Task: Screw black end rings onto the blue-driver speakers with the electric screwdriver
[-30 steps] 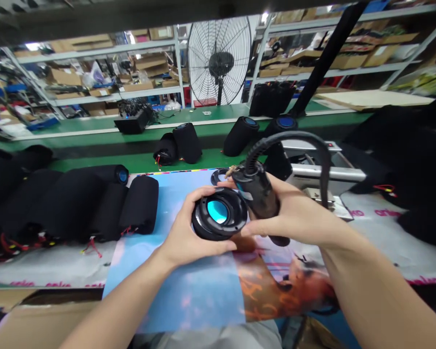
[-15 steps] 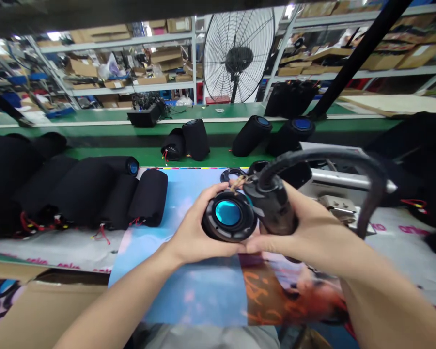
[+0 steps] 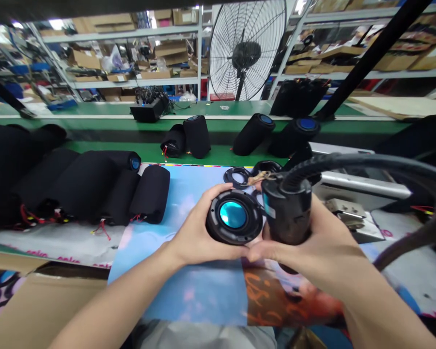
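Observation:
My left hand (image 3: 196, 232) is wrapped round a round black speaker (image 3: 254, 220), its shiny blue disc facing up toward me. In my right hand (image 3: 312, 242) is an electric screwdriver (image 3: 287, 213), a thick black cylinder with a heavy cable looping from its top and a string tied there. The screwdriver stands roughly upright just right of the speaker; its tip is hidden. My right thumb meets the speaker's lower right side by my left fingertips. Behind my hands lies a black ring (image 3: 236, 177). Under them is a printed blue sheet (image 3: 189, 291).
Several black fabric-covered speakers (image 3: 152, 194) with red wires lie at left. More black speakers (image 3: 197, 137) stand on the green bench (image 3: 218, 157) behind. A metal fixture (image 3: 349, 213) sits at right, a cardboard box (image 3: 51, 305) at lower left. A large fan (image 3: 246, 54) stands before shelves.
The screwdriver has shifted right, away from the speaker's face, and its cable now sweeps farther right. The speaker stays in my left hand, its blue disc more fully in view.

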Demonstrator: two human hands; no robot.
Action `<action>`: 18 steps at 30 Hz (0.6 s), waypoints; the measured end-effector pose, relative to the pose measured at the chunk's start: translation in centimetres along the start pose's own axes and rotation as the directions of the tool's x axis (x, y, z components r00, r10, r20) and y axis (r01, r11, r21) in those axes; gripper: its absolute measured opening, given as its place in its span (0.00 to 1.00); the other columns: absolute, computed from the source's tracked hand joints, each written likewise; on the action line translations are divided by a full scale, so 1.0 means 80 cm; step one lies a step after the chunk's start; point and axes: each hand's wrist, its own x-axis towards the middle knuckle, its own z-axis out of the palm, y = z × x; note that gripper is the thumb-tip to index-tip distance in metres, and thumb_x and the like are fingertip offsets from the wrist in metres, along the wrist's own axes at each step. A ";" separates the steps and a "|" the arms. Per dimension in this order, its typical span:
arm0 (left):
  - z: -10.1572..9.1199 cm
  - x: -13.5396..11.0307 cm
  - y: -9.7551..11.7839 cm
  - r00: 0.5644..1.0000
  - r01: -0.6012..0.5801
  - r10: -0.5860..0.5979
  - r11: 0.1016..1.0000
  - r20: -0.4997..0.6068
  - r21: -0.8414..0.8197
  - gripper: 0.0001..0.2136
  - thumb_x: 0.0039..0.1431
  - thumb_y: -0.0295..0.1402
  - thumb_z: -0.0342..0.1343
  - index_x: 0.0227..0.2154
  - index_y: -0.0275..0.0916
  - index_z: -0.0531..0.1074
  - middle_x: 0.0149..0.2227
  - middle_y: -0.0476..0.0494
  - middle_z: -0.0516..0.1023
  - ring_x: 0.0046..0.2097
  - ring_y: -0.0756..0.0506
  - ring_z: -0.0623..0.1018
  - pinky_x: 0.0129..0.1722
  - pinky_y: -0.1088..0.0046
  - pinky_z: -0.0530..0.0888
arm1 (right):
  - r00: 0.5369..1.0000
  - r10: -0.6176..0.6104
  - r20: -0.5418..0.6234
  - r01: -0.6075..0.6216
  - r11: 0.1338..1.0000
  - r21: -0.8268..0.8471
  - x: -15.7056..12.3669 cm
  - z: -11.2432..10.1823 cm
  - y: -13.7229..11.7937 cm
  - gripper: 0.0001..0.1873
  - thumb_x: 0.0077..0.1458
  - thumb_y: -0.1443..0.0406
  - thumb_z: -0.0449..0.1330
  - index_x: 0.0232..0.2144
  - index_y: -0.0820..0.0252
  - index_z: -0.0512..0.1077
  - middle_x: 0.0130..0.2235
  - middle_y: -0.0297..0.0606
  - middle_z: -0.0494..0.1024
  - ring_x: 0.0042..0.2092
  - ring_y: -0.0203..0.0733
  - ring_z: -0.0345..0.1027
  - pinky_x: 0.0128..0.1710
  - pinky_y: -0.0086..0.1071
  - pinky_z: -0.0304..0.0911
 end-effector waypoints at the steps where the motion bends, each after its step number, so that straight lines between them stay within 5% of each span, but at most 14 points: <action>1: 0.000 0.000 0.000 1.000 -0.009 0.009 1.000 0.003 -0.005 0.48 0.45 0.46 0.82 0.67 0.48 0.64 0.64 0.37 0.78 0.65 0.29 0.80 0.68 0.47 0.76 | 0.999 -0.015 0.035 0.015 1.000 0.002 0.001 -0.001 0.001 0.44 0.36 0.51 0.81 0.57 0.45 0.76 0.41 0.32 0.83 0.39 0.46 0.79 0.38 0.35 0.81; 3: 0.001 0.000 0.000 1.000 -0.023 0.023 0.999 0.006 -0.027 0.49 0.47 0.47 0.81 0.68 0.48 0.61 0.65 0.36 0.77 0.65 0.30 0.80 0.69 0.47 0.75 | 0.997 -0.064 0.050 0.066 0.997 -0.042 0.003 0.000 0.006 0.40 0.41 0.49 0.79 0.57 0.47 0.77 0.45 0.34 0.84 0.42 0.48 0.80 0.41 0.38 0.82; 8: 0.001 0.000 -0.001 1.000 -0.012 0.013 0.998 0.017 -0.059 0.55 0.47 0.52 0.80 0.72 0.49 0.54 0.66 0.34 0.75 0.67 0.29 0.78 0.69 0.45 0.74 | 0.980 -0.118 -0.158 0.102 0.989 -0.108 -0.008 0.019 0.006 0.34 0.38 0.52 0.80 0.49 0.50 0.79 0.44 0.34 0.82 0.49 0.49 0.80 0.54 0.40 0.80; 12: 0.001 -0.001 -0.001 1.000 -0.017 0.018 0.999 0.017 -0.052 0.55 0.48 0.49 0.80 0.73 0.50 0.54 0.65 0.35 0.76 0.67 0.30 0.78 0.69 0.45 0.74 | 0.979 -0.053 -0.195 0.027 0.991 -0.129 -0.017 0.027 -0.009 0.35 0.42 0.56 0.77 0.55 0.47 0.76 0.50 0.34 0.81 0.47 0.45 0.79 0.46 0.36 0.80; 18: 0.000 -0.004 -0.014 0.988 -0.155 0.155 0.988 0.019 -0.013 0.52 0.50 0.44 0.81 0.73 0.54 0.55 0.67 0.38 0.74 0.67 0.31 0.78 0.70 0.48 0.74 | 1.000 -0.009 -0.026 -0.001 0.939 -0.344 0.004 -0.002 -0.021 0.42 0.33 0.50 0.76 0.55 0.48 0.76 0.38 0.36 0.83 0.38 0.52 0.79 0.39 0.44 0.79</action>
